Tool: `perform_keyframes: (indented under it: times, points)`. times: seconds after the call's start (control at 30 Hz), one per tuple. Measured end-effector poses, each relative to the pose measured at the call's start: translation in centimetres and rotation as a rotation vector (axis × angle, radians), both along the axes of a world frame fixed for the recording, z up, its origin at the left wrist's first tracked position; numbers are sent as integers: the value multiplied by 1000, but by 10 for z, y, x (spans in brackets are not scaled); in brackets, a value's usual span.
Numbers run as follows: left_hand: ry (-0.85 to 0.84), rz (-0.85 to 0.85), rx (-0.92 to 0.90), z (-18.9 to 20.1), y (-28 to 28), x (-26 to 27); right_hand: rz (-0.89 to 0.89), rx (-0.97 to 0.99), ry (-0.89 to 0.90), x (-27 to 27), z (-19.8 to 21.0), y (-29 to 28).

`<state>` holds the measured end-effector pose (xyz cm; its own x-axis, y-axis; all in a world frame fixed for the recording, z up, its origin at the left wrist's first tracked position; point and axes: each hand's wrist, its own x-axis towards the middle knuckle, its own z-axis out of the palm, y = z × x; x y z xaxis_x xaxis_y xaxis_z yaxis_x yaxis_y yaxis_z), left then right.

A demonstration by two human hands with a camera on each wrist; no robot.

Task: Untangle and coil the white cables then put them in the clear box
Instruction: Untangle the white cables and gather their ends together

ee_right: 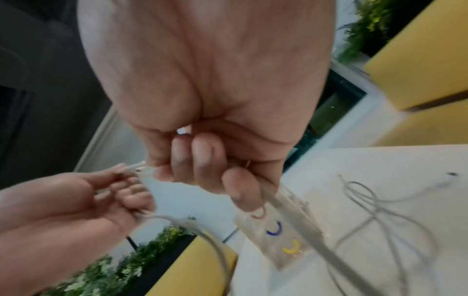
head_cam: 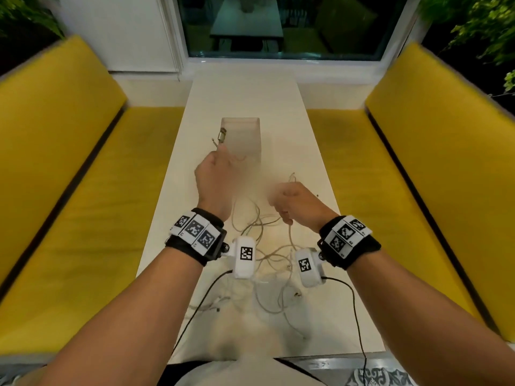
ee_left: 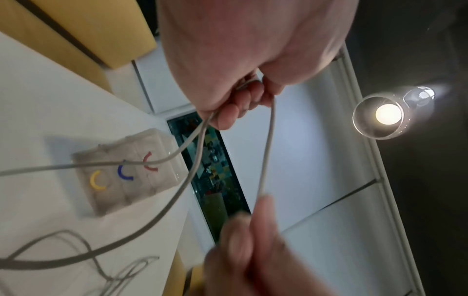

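My left hand [head_cam: 214, 169] is raised just in front of the clear box [head_cam: 245, 126] and grips a white cable [ee_left: 267, 150]; the cable's metal plug end [head_cam: 222, 134] sticks out above the fist. In the left wrist view the fingers [ee_left: 240, 100] curl round two strands. That cable runs across to my right hand [head_cam: 292, 200], which grips it lower and nearer to me. The right wrist view shows its fingers [ee_right: 202, 164] curled on the strand. A tangle of white cables [head_cam: 264, 254] lies on the white table [head_cam: 245, 90] under my wrists. The box has yellow, blue and red arcs [ee_left: 124, 174] on it.
Yellow benches [head_cam: 69, 162] [head_cam: 432, 162] run along both sides of the narrow table. A window [head_cam: 278, 23] is at the far end, with plants [head_cam: 473, 23] in the corners. Black wires [head_cam: 195, 310] trail from the wrist cameras. A lamp [ee_left: 387, 114] hangs overhead.
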<state>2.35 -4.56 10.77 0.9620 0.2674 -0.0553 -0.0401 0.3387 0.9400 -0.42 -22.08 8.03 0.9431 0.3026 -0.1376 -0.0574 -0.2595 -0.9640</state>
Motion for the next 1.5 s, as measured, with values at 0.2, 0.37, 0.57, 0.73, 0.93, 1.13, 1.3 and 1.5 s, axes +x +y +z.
perform_keyframes:
  times: [0.2,0.37,0.57,0.73,0.93,1.13,1.3,1.5]
  points:
    - [58,57,-76,6,19,16,-137,-50,170,-7,-59,-17]
    - [33,89,29,-4,20,16,-281,-188,193,-3,-73,-20]
    - [-62,-27,311,-20,7,10,-281,183,233,9,-29,-8]
    - [-61,-189,334,-24,-21,0,-134,157,-4,10,7,10]
    - [-72,-176,407,-17,-24,-3,-21,24,-136,9,20,8]
    - [-9,108,319,12,-2,19,-14,95,-5,1,10,-2]
    - [-53,204,231,40,30,37,-94,174,140,-10,-35,-23]
    - [-82,252,156,56,42,44,-163,77,298,-37,-86,-30]
